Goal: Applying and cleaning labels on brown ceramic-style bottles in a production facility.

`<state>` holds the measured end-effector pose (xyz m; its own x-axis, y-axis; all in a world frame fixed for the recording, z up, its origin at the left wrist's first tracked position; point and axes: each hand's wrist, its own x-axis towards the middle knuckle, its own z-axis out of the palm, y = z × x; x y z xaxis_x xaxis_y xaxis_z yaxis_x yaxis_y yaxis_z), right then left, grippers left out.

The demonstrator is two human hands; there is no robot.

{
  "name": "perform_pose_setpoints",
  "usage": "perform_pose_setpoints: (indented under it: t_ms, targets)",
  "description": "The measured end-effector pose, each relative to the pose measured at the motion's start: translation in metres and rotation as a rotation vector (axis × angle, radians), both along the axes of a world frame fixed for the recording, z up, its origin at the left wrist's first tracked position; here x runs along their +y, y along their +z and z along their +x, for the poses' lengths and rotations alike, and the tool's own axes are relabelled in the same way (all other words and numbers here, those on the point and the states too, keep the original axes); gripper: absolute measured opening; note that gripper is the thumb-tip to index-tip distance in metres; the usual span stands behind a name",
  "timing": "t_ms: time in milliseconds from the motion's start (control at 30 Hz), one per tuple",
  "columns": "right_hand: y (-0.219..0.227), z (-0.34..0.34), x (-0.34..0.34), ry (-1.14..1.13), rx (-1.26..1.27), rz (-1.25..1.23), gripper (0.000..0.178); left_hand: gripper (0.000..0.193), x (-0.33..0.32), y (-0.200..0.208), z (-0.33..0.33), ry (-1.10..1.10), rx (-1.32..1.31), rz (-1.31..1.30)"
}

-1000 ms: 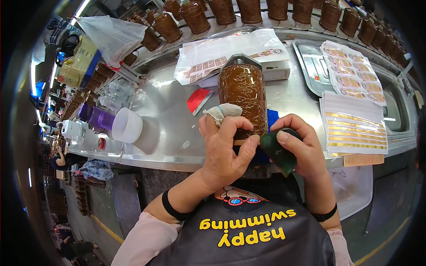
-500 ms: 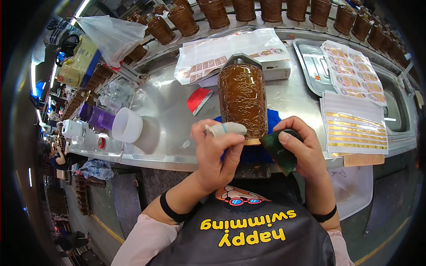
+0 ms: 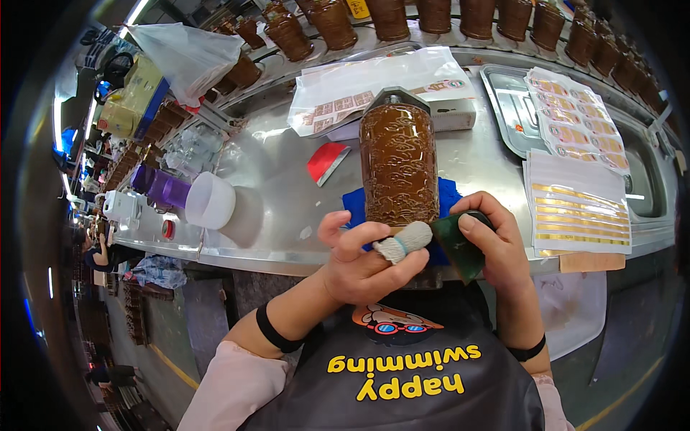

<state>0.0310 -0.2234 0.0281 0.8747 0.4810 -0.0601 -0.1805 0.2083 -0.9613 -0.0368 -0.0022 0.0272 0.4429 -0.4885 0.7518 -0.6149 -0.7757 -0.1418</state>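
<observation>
A brown glazed jar (image 3: 399, 165) with raised patterning lies on a blue cloth (image 3: 450, 194), its far end against a dark angular holder (image 3: 396, 95). At the jar's near end is my left hand (image 3: 366, 269), fingers apart, one wearing a pale knitted finger cover (image 3: 406, 242) with a light blue band. That covered finger lies across the near rim and hides part of it. Between thumb and fingers, my right hand (image 3: 494, 241) grips a dark green flat scraper (image 3: 460, 248), its edge close beside the jar's near end. Whether the scraper touches the jar I cannot tell.
Label sheets (image 3: 384, 79) lie over a box behind the jar. At right are a metal tray (image 3: 503, 108), gold strip sheets (image 3: 581, 208) and a sink (image 3: 647, 179). A red label piece (image 3: 327, 163) and white tub (image 3: 210, 201) are left. Brown jars (image 3: 435, 16) line the back.
My left hand has turned and moved right, bringing the covered finger across the jar's near rim, where a gold edge showed. My right hand keeps the scraper. The back row of jars has shifted.
</observation>
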Motion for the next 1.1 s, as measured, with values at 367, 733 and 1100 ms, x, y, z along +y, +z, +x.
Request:
perform_pose_setpoints:
  t_ms: [367,733,1100]
  targets:
    - [-0.003,0.000,-0.005,-0.006,0.007,0.005,0.017,0.029,0.008,0.002,-0.005,0.052,0.061,-0.018]
    - [-0.006,-0.003,-0.007,-0.037,-0.022,-0.006,0.017,0.024,0.003,0.001,0.012,-0.022,0.075,-0.037]
    - [-0.007,-0.007,-0.003,-0.075,-0.120,-0.029,0.022,0.015,0.009,-0.002,0.013,-0.037,-0.144,0.159]
